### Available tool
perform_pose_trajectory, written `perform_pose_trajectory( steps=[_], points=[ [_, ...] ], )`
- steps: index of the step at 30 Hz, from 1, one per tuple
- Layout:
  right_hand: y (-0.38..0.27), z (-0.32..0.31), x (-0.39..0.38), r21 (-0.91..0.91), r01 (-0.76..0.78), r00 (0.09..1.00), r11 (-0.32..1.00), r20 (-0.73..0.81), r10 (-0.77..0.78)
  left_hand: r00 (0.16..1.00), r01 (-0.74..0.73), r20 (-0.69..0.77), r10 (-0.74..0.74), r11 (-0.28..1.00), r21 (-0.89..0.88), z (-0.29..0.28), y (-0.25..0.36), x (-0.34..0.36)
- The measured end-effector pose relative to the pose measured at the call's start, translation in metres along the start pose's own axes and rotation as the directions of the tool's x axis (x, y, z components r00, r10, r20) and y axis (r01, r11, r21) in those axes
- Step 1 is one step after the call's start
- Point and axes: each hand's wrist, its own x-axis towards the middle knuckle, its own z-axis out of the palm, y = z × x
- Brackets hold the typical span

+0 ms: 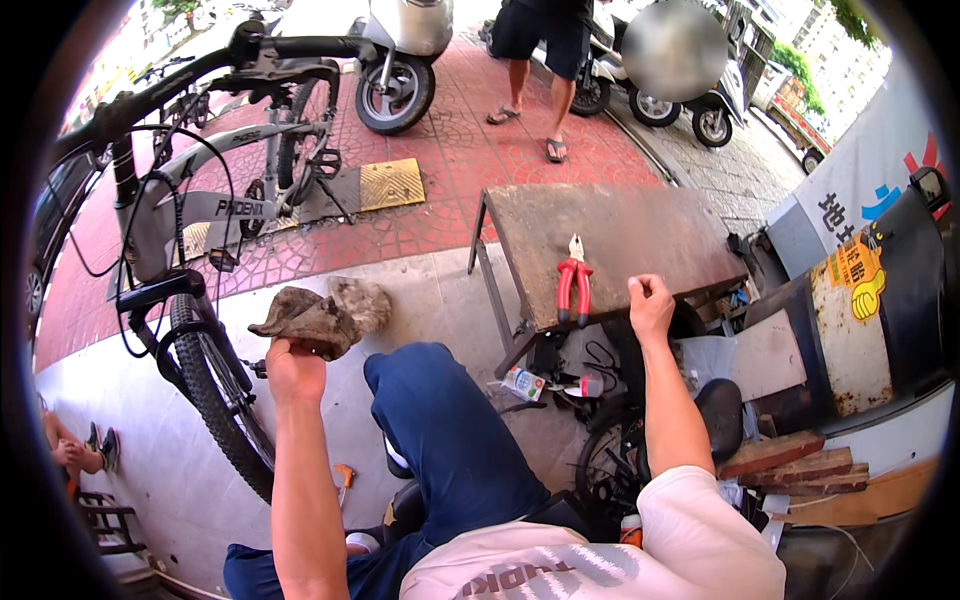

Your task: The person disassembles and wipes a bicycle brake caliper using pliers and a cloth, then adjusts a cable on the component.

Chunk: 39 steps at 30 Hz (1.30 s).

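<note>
White T-shirt (540, 570) closest; I see L hand (296, 374) pinching dirty rag (303, 318), R hand (653, 311) w/ fingers (656, 287) curled nr red-handled pliers (573, 280).

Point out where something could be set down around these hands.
The table is bare right of the red-handled pliers, beyond the right hand. Pale floor is bare between it and the grimy cloth in the left hand. Crowded: packages and black parts below the table's near edge.

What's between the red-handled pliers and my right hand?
In the head view, only a stretch of brown tabletop shows between the pliers and your right hand.
</note>
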Motion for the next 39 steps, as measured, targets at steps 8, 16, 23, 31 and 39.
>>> perform_pose_trajectory(
  steps=[8, 16, 23, 31, 39],
  points=[
    [0.165, -0.007, -0.126, -0.177, -0.412, 0.906, 0.894, 0.019, 0.422, 0.997, -0.002, 0.074, -0.005, 0.996, 0.094, -0.035, 0.0, 0.011],
    [0.174, 0.062, -0.196, -0.654, -0.113, 0.573, 0.748, 0.572, 0.587, 0.987, -0.159, 0.044, 0.153, 0.931, 0.328, -0.052, 0.011, -0.022],
    [0.183, 0.094, -0.21, -0.726, 0.138, 0.433, 0.674, 0.656, 0.618, 0.943, -0.317, 0.256, 0.213, 0.808, 0.496, -0.014, -0.004, -0.065],
    [0.156, 0.011, -0.206, -0.645, 0.051, 0.613, 0.762, 0.623, 0.486, 0.998, -0.063, 0.018, 0.066, 0.989, -0.137, -0.015, 0.01, -0.084],
    [0.078, -0.126, -0.149, -0.241, -0.16, 0.851, 0.957, 0.458, 0.258, 0.933, 0.21, -0.211, -0.291, 0.918, -0.337, -0.065, -0.037, -0.091]
  ],
)
